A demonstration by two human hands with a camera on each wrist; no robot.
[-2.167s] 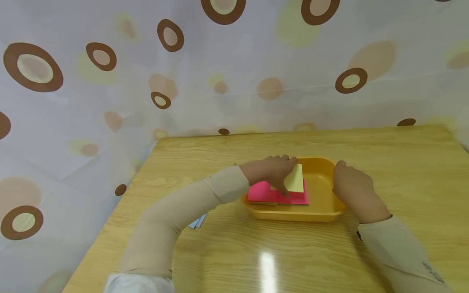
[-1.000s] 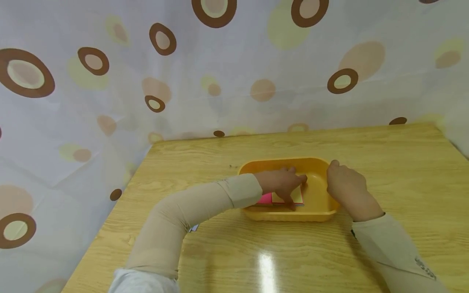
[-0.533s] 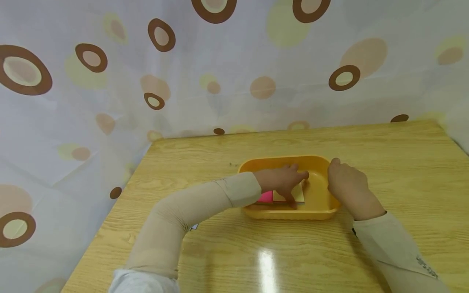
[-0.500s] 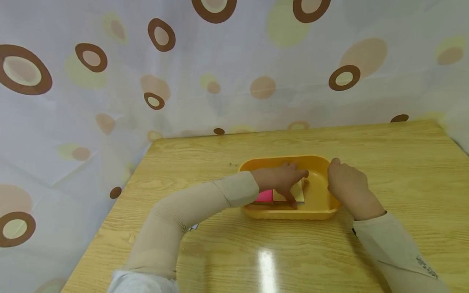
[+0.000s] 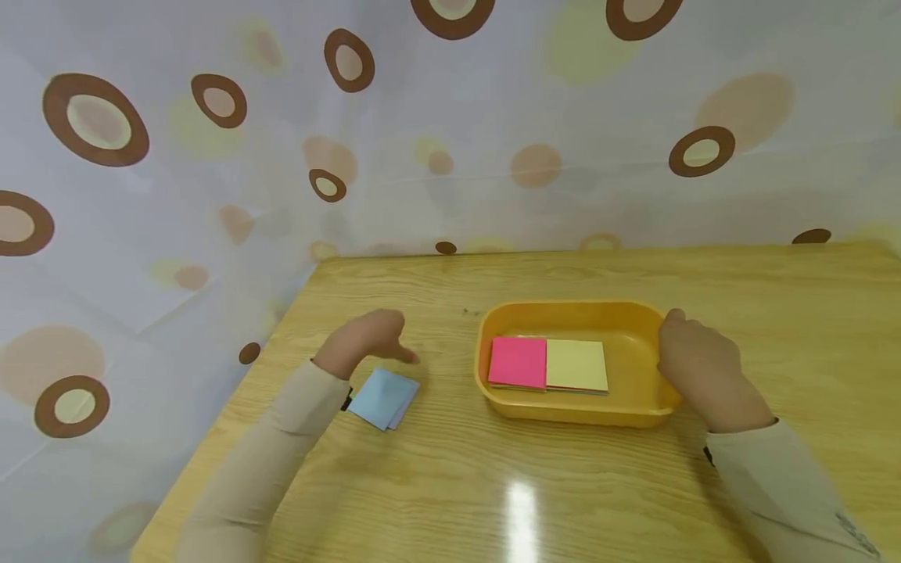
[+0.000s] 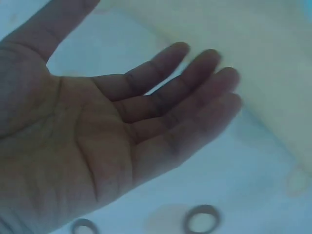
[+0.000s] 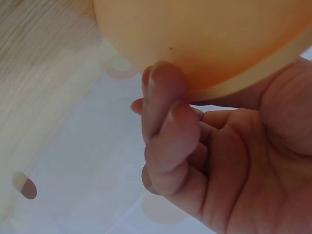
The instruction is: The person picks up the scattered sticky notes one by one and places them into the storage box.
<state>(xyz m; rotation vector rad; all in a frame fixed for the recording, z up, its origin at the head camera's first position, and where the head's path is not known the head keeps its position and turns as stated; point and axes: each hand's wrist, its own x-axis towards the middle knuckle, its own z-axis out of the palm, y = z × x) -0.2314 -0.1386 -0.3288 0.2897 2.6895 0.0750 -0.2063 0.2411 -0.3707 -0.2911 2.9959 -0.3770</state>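
On the wooden table stands an orange plastic basin (image 5: 570, 414). Inside it, a pink stack of square paper (image 5: 518, 363) lies beside a pale yellow stack of square paper (image 5: 576, 365). My right hand (image 5: 700, 372) grips the basin's right rim; in the right wrist view, its curled fingers (image 7: 168, 131) press against the basin wall. To the left of the basin, my left hand (image 5: 367, 341) hovers just beyond some light blue paper squares (image 5: 383, 399). The left wrist view shows that palm bare, with fingers (image 6: 170, 97) loosely extended and the thumb spread.
Behind and to the left of the wooden table (image 5: 450, 485) hangs a white cloth (image 5: 450, 211) printed with brown and beige circles. The table's left edge runs close to my left forearm.
My left hand has left the basin and moved left to beside the blue squares. Both paper stacks now show fully. My right hand keeps holding the rim, and the head view has shifted slightly.
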